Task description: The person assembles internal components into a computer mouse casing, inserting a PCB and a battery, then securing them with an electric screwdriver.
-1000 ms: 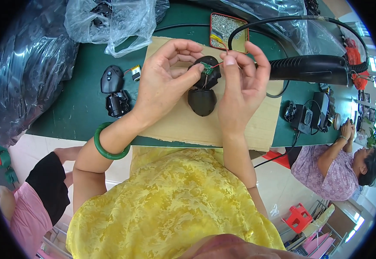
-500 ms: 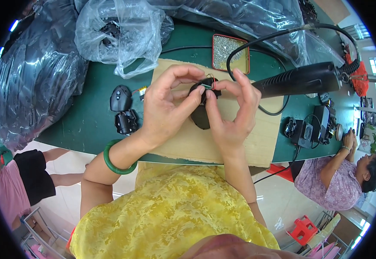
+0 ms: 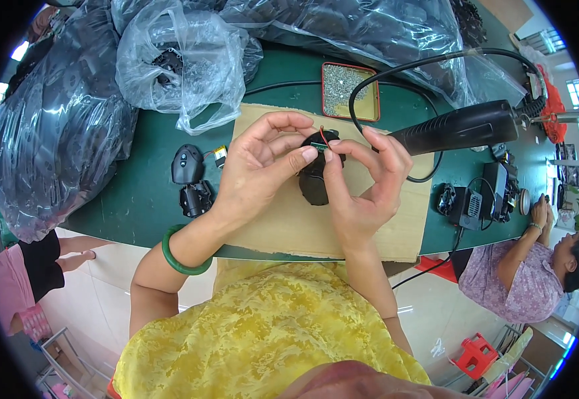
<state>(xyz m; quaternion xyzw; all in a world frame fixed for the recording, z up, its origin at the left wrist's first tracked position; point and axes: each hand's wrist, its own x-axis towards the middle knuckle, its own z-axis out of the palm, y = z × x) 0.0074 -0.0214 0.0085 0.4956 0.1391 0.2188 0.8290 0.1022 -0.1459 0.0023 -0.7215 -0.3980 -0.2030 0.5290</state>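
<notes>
Spreading under everything, the green table carries dark plastic sacks well off to the left of the hands and beyond them, and a clear bag beyond the left hand. A cardboard sheet lies directly beneath both hands. A black hot-air tool rests just to the right of the right hand, its cord looping beyond. A small tin of screws sits beyond the hands. Two black mouse parts lie to the left of the left hand. Between the hands is a black mouse shell, gripped by the left hand and right hand, whose fingertips pinch a small green circuit board with a red wire at its top.
</notes>
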